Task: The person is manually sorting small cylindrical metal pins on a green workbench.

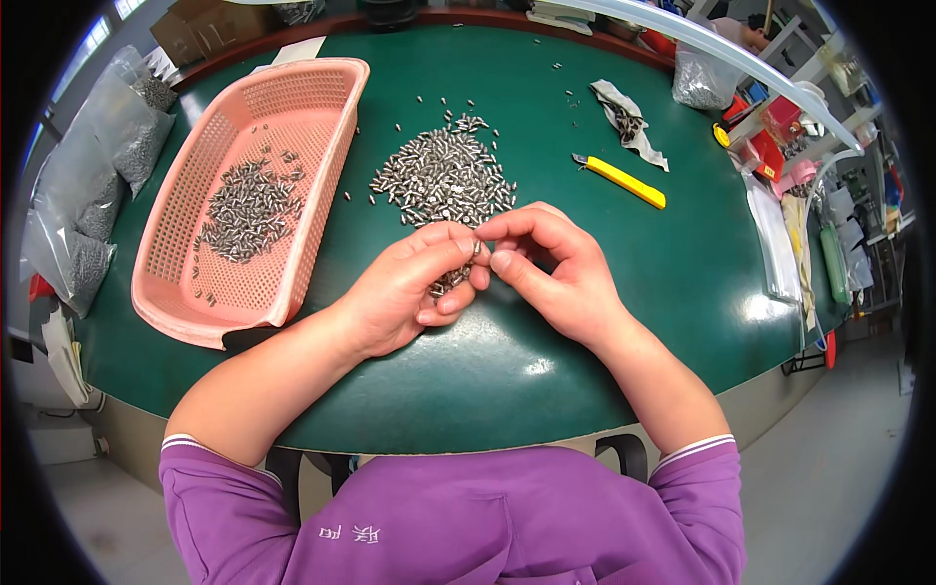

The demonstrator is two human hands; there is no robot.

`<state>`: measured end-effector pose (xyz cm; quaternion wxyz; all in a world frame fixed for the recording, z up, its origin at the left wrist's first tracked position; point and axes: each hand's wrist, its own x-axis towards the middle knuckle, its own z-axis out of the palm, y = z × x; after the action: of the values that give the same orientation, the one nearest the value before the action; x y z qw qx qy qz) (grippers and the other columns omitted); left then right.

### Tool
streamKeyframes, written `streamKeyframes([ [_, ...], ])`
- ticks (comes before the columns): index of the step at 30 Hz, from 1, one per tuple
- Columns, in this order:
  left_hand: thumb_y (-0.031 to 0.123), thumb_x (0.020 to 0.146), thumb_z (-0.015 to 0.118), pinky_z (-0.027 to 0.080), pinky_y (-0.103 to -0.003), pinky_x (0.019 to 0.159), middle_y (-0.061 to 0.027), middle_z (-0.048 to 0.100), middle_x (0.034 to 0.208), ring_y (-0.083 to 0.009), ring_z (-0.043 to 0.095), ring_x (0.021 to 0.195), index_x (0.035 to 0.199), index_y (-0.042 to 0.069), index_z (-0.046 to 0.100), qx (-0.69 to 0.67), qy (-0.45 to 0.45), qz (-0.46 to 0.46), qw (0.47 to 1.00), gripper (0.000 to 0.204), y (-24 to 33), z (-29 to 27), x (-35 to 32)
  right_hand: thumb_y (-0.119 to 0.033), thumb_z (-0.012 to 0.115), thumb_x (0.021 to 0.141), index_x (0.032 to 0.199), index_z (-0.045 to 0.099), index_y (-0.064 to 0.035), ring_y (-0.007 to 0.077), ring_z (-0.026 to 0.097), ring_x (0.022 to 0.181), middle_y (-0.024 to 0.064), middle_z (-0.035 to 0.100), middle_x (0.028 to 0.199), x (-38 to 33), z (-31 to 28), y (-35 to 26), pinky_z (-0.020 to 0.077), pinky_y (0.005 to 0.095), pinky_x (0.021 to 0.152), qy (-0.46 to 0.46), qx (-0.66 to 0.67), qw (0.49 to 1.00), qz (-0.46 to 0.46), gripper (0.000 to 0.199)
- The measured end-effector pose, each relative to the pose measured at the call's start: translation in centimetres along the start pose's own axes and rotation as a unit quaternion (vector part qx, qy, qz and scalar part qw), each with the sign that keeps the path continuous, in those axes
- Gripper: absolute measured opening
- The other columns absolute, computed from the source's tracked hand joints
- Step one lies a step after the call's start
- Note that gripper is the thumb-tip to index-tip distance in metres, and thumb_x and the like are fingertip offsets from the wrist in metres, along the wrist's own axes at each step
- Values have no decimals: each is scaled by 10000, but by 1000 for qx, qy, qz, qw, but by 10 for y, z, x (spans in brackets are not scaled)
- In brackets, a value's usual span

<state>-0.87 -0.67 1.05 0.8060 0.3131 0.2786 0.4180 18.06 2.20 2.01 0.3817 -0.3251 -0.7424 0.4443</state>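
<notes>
My left hand (pixel 421 278) is closed around several small shiny metal parts (pixel 448 281), short and rounded like pins. One such part (pixel 476 249) shows at its thumb and index finger. Close beside it, my right hand (pixel 556 263) has thumb and index finger brought together near that part; whether something sits between those fingertips I cannot make out. Just beyond both hands lies a heap of the same metal parts (pixel 444 175) on the green table (pixel 409 390). To the left, a pink perforated plastic basket (pixel 333 185) holds another pile of them (pixel 249 210).
A yellow utility knife (pixel 624 182) and a crumpled white cloth or paper with dark bits (pixel 629 122) lie at the right. Clear bags of metal parts (pixel 93 210) line the left edge; another bag (pixel 704 78) stands far right. A person (pixel 746 34) is in the background.
</notes>
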Motion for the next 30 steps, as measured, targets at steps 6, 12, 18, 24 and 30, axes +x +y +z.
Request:
streamKeyframes([
  [6, 185, 944, 502, 282, -170, 408, -52, 552, 843, -55, 404, 541, 937, 51, 509, 0, -3, 1, 1000, 134, -1, -1, 0, -77, 652, 833, 1031, 641, -49, 76, 564, 761, 30, 555, 906, -1, 0, 0, 477, 210, 683, 0, -8, 1000, 5, 201],
  [12, 157, 934, 537, 280, -164, 413, -44, 557, 855, -45, 413, 553, 983, 52, 504, -14, -12, 0, 1000, 121, -3, -3, 0, -57, 640, 825, 1032, 643, -55, 81, 563, 762, 30, 556, 898, -2, -2, 1, 477, 211, 678, -5, -8, 1000, -7, 207],
  [18, 120, 918, 556, 280, -160, 424, -44, 553, 861, -43, 410, 566, 1015, 53, 506, -24, -13, -1, 1000, 128, -2, -3, 0, -44, 631, 822, 1016, 648, -68, 92, 575, 765, 36, 569, 900, -2, -3, -1, 482, 217, 674, -5, -24, 999, -27, 196],
  [24, 110, 910, 559, 288, -164, 426, -51, 555, 869, -47, 422, 574, 1019, 62, 492, -28, -36, 1, 999, 137, -2, -6, 0, -33, 653, 801, 961, 658, -69, 123, 588, 773, 50, 597, 886, -1, -3, -4, 494, 247, 669, -5, -30, 998, -50, 164],
  [30, 160, 934, 493, 263, -163, 375, -61, 552, 842, -47, 405, 517, 963, 53, 487, 8, -31, -10, 999, 111, 1, -2, -1, -18, 654, 791, 911, 654, -63, 170, 587, 781, 55, 604, 832, 0, 0, -3, 483, 285, 653, 31, -37, 992, -116, 128],
])
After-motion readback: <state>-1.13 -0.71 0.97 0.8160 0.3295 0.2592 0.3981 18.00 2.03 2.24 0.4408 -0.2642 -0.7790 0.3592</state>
